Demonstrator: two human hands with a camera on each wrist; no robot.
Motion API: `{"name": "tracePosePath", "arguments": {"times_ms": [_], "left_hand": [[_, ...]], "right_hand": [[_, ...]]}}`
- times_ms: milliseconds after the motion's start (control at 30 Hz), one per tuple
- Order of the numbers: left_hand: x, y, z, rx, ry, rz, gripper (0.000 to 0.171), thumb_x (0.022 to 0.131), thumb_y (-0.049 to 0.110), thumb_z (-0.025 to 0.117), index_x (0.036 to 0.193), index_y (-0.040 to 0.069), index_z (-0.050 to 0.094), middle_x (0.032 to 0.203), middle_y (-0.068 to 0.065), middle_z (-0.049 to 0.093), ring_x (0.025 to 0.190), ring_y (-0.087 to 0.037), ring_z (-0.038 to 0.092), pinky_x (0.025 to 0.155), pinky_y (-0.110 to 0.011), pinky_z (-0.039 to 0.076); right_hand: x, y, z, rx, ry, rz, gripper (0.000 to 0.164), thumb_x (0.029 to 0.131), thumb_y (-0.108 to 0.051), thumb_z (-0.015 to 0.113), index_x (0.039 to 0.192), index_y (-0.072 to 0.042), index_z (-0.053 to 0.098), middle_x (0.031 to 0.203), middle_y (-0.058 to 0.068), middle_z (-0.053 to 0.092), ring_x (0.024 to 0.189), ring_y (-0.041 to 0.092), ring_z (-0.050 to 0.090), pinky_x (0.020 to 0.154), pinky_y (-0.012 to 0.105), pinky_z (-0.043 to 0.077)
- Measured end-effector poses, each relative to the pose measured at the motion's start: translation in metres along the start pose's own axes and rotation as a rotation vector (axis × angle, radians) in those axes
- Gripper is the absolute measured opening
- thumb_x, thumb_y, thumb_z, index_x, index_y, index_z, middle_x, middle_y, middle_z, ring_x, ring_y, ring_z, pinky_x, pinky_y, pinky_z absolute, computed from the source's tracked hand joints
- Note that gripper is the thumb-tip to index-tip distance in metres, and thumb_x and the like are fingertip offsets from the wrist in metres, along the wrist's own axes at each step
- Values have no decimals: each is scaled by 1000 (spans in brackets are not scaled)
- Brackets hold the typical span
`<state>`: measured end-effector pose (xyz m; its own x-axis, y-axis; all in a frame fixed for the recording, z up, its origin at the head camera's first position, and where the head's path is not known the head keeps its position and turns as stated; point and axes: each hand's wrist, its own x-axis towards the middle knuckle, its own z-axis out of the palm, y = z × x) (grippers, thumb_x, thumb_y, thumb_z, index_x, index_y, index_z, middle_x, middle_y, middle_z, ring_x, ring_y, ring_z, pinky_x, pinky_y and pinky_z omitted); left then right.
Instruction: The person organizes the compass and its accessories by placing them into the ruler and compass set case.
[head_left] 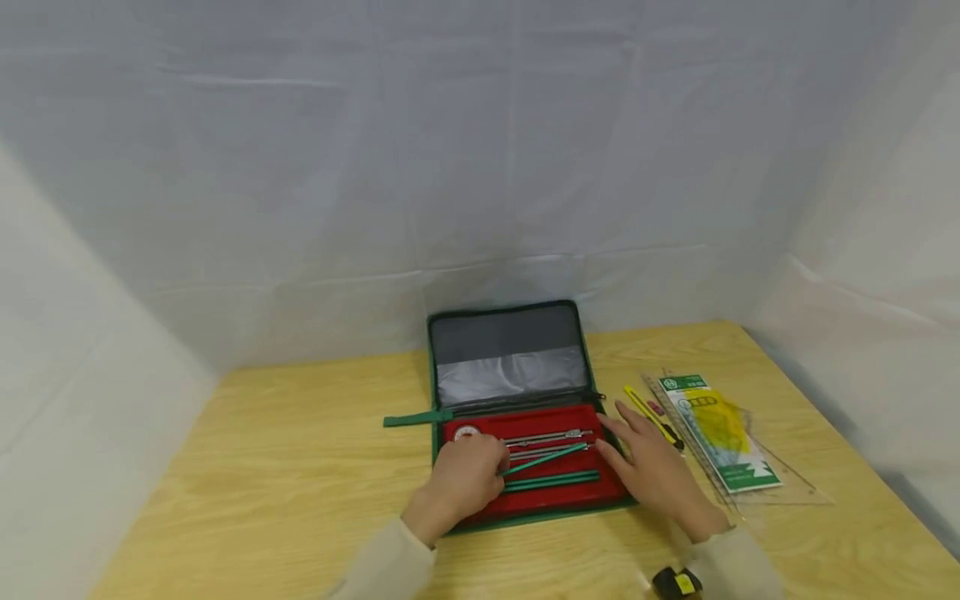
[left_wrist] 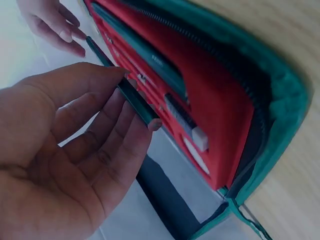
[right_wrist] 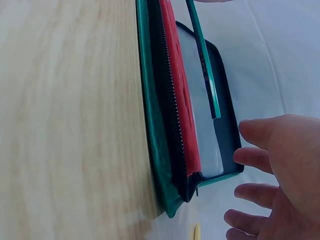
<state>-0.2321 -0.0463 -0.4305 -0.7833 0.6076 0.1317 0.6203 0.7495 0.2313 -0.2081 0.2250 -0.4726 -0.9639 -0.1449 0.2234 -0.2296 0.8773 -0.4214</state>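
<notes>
An open green zip case (head_left: 506, 332) lies on the table, its lid leaning back toward the white sheet. My left hand (head_left: 465, 471) pinches a green pencil (left_wrist: 135, 102) between thumb and fingers, raised over the red tray (head_left: 540, 502). The pencil slants toward my right hand (head_left: 654, 462), whose fingers are spread at the tray's right edge. In the right wrist view the pencil's end stands apart from those fingertips. Two more green pencils (head_left: 551, 481) lie in the tray, with a metal compass (head_left: 551, 437) behind them. A white round piece (head_left: 467, 432) shows past my left hand.
Right of the case lie a yellow utility knife (head_left: 651, 414), a small pink item (head_left: 656, 407), a green-and-white packet (head_left: 753, 477) and a clear set square (head_left: 795, 493). A black-and-yellow tape measure (head_left: 677, 582) sits at the front, by my right sleeve. White sheets (head_left: 480, 167) surround the table.
</notes>
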Motion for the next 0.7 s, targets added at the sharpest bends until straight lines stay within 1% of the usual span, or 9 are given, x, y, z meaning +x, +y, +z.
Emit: {"name": "tracePosePath", "arguments": {"times_ms": [100,200,267,367,533,700], "left_hand": [[0,3,3,0,-17,4,15,66,4,59,69,18,64,71,6,63,57,-10,50,43,-28,37],[0,5,7,-18,-65,-4,15,67,6,61,70,19,66,74,6,64,59,-9,51,44,-28,38],[1,6,9,-28,-86,-3,16,68,7,62,72,21,67,76,7,65,61,-8,53,45,-28,39],[1,8,10,-49,-115,2,16,69,7,62,71,22,67,75,9,65,60,-6,51,45,-29,38],[0,7,12,-53,-116,28,17,70,7,63,69,23,66,74,10,63,60,-5,49,43,-29,37],[0,3,16,-58,-123,52,14,72,10,66,75,23,69,79,10,65,67,-6,54,48,-28,41]], "right_hand": [[-2,1,0,10,3,2,49,93,-44,42,132,-14,45,144,19,31,128,37,31,96,57,32],[-4,2,0,17,4,10,50,93,-46,41,132,-14,46,144,18,31,127,37,31,95,57,33],[-5,3,0,19,7,10,50,93,-46,40,131,-13,47,144,19,31,127,37,31,95,58,33],[-6,4,0,17,8,10,50,94,-45,41,130,-13,48,144,20,32,126,39,32,94,59,33],[-9,5,1,16,5,8,48,93,-45,42,128,-13,50,143,20,32,125,39,33,95,59,31],[-11,7,1,-5,-3,-17,46,92,-44,45,126,-13,52,143,19,33,126,37,32,98,58,29]]}}
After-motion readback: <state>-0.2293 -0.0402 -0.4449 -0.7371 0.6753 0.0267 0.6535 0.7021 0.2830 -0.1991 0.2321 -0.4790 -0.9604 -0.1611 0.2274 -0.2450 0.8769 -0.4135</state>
